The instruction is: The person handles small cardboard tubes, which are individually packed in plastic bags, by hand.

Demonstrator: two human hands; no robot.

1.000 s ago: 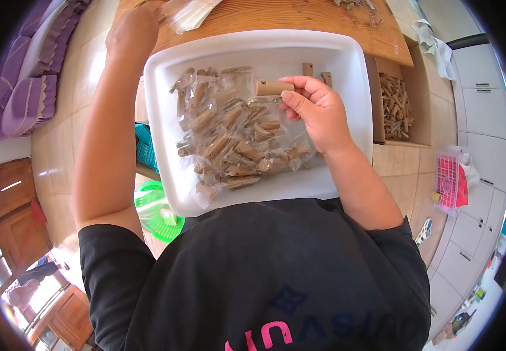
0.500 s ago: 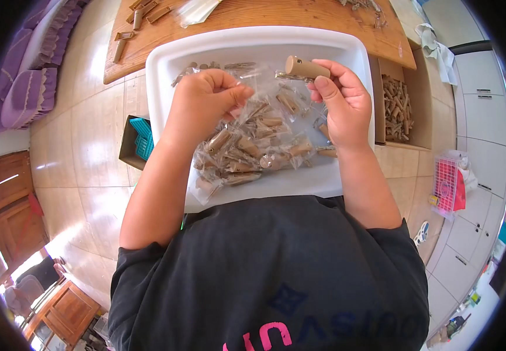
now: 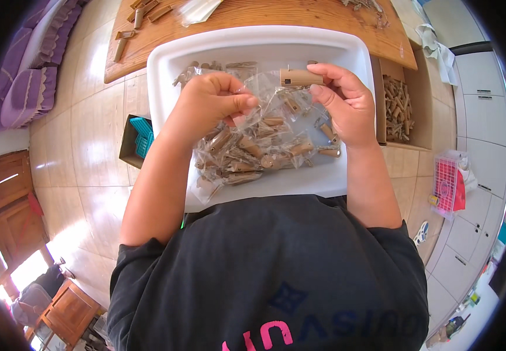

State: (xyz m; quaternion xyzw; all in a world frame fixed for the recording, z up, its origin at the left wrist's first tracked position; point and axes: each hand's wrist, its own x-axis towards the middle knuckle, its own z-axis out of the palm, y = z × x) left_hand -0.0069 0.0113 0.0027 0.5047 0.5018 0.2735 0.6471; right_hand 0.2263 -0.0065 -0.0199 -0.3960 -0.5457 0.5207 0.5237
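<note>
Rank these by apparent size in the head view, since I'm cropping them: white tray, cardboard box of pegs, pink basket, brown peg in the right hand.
1. White tray
2. Cardboard box
3. Pink basket
4. Brown peg
Fisheye rim distortion makes box versus basket less certain.

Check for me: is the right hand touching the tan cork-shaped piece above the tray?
Touching. The head view shows the right hand pinching the tan cork-shaped piece between thumb and fingertips, with no gap, above the white tray.

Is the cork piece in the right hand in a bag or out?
Out. The cork piece is bare between the right hand's fingertips, above the bagged pieces in the white tray.
</note>
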